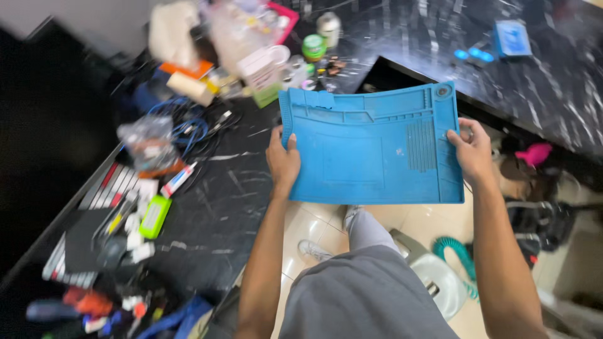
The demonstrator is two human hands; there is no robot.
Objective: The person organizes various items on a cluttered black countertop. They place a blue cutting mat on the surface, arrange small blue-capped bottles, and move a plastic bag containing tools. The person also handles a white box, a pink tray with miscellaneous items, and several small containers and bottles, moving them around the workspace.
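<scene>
Grey shorts (pixel 370 295) fill the lower view, both forearms reaching up from them. Each hand grips a blue work mat (pixel 374 147): the left hand (pixel 282 160) pinches its left edge, the right hand (pixel 471 150) its right edge, holding it in the air over the gap between benches. Left of it, a black marbled bench (pixel 220 207) carries blue cables (pixel 188 125), a green case (pixel 154 216) and tools (pixel 94 307). Beneath shows pale tiled floor (pixel 314 220). Far bottles and boxes are too blurred to tell apart.
</scene>
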